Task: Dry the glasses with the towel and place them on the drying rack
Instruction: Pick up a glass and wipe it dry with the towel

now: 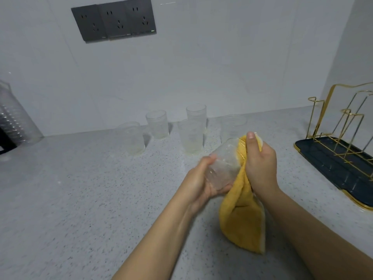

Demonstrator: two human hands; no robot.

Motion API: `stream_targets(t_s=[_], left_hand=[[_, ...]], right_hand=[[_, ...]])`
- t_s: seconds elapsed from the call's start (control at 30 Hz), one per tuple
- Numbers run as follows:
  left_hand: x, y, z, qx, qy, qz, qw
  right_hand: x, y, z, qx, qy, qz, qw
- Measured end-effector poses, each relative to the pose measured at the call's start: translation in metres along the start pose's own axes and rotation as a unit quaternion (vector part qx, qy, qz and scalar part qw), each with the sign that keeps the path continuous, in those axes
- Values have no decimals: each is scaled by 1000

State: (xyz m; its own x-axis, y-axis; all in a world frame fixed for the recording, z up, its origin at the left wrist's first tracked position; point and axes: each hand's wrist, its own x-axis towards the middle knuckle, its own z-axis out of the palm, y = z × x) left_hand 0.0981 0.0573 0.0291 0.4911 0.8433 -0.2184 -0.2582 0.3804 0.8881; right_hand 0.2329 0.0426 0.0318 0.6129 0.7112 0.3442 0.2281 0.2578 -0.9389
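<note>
above the speckled surface (pixel 80 199), the left hand (pixel 198 183) grips a clear glass (pixel 224 164) round its base, long axis tilted, mouth pointing up and right. the right hand (pixel 260 164) holds the yellow towel (pixel 242 219), its fingers curled, pushing cloth into the mouth. five more glasses (pixel 191 136) stand upright behind. at right the gold drying rack (pixel 339 126) on its dark tray (pixel 314 156) holds nothing.

i see my left hand (pixel 198 179) cupping the base of a clear glass (pixel 223 165), tilted with its mouth toward the right. my right hand (pixel 260 164) grips a yellow towel (pixel 241 217) pushed into the glass mouth, the rest of the cloth hanging down to the speckled grey surface (pixel 80 199). five more glasses (pixel 157 124) stand upright near the wall. a gold wire drying rack (pixel 341 126) on a dark tray (pixel 323 158) sits at the right. dark wall sockets (pixel 114 21) above.
</note>
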Motion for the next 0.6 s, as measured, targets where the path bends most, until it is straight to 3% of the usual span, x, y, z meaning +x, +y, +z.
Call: stream_targets(t_s=[0.07, 0.13, 0.2, 0.27, 0.33, 0.5, 0.6], left_hand=[[-3, 8, 2, -87, -34, -67, 993], [-4, 7, 7, -54, -39, -36, 997], [-4, -1, 8, 93, 7, 65, 993], [-2, -14, 5, 277, 43, 177, 944], [-2, -21, 5, 329, 74, 237, 911], [4, -20, 7, 186, 76, 194, 960], [6, -15, 9, -16, 18, 41, 999]], right_hand=[[-2, -4, 0, 6, -9, -28, 1000], [-1, -5, 0, 6, 6, -23, 1000], [3, -3, -1, -1, 29, 6, 1000], [7, 0, -2, 1, 41, 43, 998], [9, 2, -3, 1, 39, 58, 998], [2, -1, -1, -7, 21, 10, 1000], [-1, -3, 0, -1, 10, -42, 999]])
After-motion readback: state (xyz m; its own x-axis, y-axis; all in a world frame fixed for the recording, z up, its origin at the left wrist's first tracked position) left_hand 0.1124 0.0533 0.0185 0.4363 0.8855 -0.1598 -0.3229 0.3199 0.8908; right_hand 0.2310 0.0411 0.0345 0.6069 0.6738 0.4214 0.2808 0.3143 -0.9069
